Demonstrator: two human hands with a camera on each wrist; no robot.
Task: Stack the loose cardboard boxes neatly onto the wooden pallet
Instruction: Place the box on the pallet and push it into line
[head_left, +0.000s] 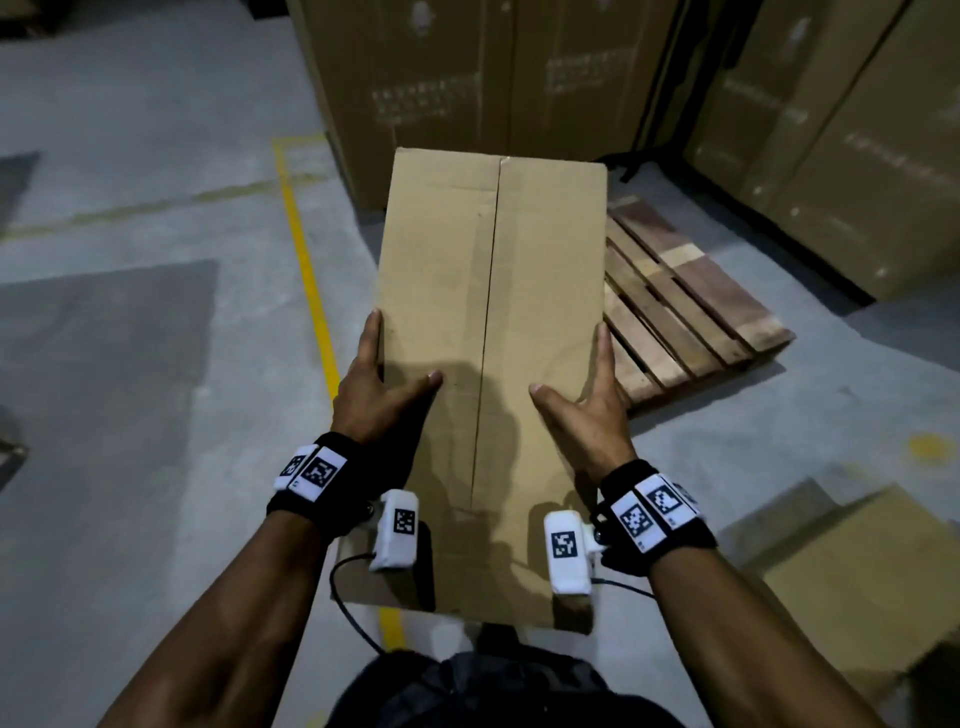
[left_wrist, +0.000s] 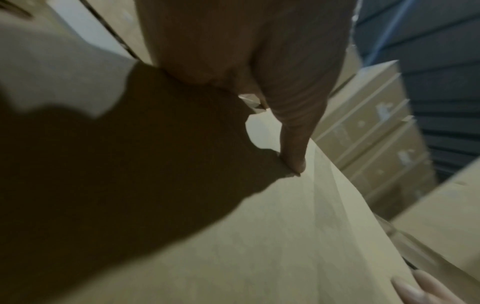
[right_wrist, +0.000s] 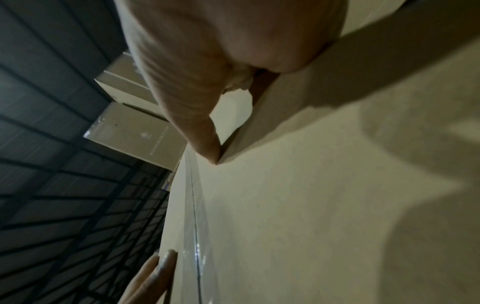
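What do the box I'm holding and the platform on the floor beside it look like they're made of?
Held box: matte brown cardboard, judging by the centre flap seam; glossy clear tape seems to cover it in the right wrist view. Pallet: bare wooden slats, with visible grain and gaps, apparently unpainted.

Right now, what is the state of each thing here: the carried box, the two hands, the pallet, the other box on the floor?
carried box: closed, held between both hands
left hand: grips box's left edge, thumb on top
right hand: grips box's right edge, thumb on top
wooden pallet: visible slats bare
floor box: lying loose on floor
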